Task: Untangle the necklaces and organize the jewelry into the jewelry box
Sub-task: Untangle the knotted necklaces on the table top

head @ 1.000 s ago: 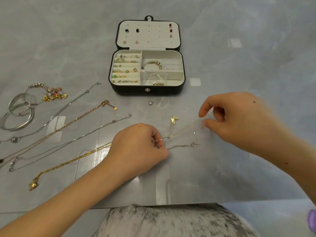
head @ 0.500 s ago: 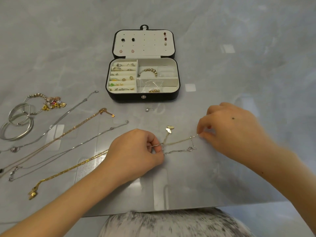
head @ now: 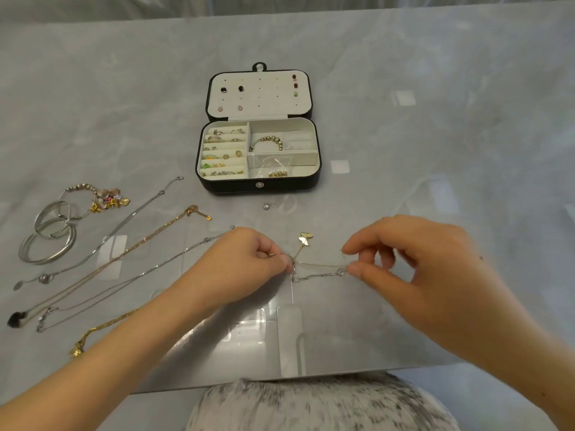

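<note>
An open black jewelry box (head: pixel 258 187) with a cream lining stands at the table's middle, rings, earrings and a beaded bracelet in its compartments. In front of it my left hand (head: pixel 242 269) pinches the tangled end of two thin chains. A fine gold chain with a butterfly pendant (head: pixel 305 238) and a silver chain (head: pixel 314 276) run rightward from it. My right hand (head: pixel 413 269) pinches the gold chain's other end between thumb and forefinger, just above the silver chain's small ring end.
Several necklaces lie straightened on the left: a silver one (head: pixel 130 217), a rose-gold one (head: pixel 149 236), a thin silver one (head: pixel 146 272) and a gold one (head: pixel 99 329). Silver bangles (head: pixel 49 241) and a charm bracelet (head: pixel 105 199) lie far left. A small stud (head: pixel 266 206) sits before the box.
My right hand has come down toward the table and closer to me with the gold chain's end. The chains now lie flatter. My left hand keeps its pinch.
</note>
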The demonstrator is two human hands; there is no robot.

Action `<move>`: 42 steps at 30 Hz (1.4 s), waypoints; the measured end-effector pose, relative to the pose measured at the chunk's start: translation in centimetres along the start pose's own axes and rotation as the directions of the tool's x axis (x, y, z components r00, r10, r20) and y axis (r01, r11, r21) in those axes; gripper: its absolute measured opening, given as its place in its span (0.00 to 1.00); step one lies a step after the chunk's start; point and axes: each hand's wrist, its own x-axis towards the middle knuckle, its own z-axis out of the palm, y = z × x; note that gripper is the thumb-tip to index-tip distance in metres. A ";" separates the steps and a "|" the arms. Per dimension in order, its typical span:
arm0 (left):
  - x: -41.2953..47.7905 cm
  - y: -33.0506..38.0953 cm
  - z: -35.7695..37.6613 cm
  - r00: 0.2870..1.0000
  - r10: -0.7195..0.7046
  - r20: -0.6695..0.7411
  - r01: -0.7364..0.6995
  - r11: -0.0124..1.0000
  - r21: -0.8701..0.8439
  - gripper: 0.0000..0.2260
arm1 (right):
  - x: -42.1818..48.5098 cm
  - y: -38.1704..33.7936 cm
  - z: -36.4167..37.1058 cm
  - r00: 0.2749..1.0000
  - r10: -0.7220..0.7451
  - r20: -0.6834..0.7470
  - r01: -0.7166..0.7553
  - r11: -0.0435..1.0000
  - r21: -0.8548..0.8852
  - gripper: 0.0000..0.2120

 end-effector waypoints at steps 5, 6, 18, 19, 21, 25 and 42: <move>0.2 0.7 -0.6 0.999 -0.034 0.034 0.038 0.988 -0.148 0.10 | -1.1 -2.3 2.4 0.989 0.012 0.145 -0.050 0.963 0.265 0.08; 0.1 0.9 -0.8 0.998 -0.042 0.046 0.049 0.986 -0.161 0.10 | -1.2 -2.4 3.0 0.980 0.015 0.199 -0.070 0.959 0.274 0.08; -0.2 1.0 -1.3 0.997 -0.022 0.069 0.034 0.983 -0.183 0.09 | -0.1 1.2 6.4 0.994 0.065 0.087 -0.037 0.955 -0.293 0.12; -0.4 1.0 -1.4 0.997 -0.010 0.075 0.022 0.986 -0.167 0.09 | -0.1 1.6 6.5 0.994 0.081 0.078 -0.055 0.955 -0.291 0.15; -1.0 1.1 -1.6 0.994 0.033 0.109 -0.017 0.990 -0.138 0.09 | 0.1 1.7 6.5 0.993 0.110 0.051 -0.096 0.969 -0.230 0.17; -2.2 1.8 -1.9 0.981 0.150 0.123 -0.142 0.987 -0.071 0.09 | 0.6 0.5 6.3 0.999 0.041 -0.009 -0.042 0.998 -0.051 0.20; -6.3 -0.5 -5.4 0.920 0.386 -0.069 -0.392 0.914 -0.102 0.08 | 2.0 -3.4 -3.8 0.938 0.285 0.195 -0.344 0.719 0.603 0.11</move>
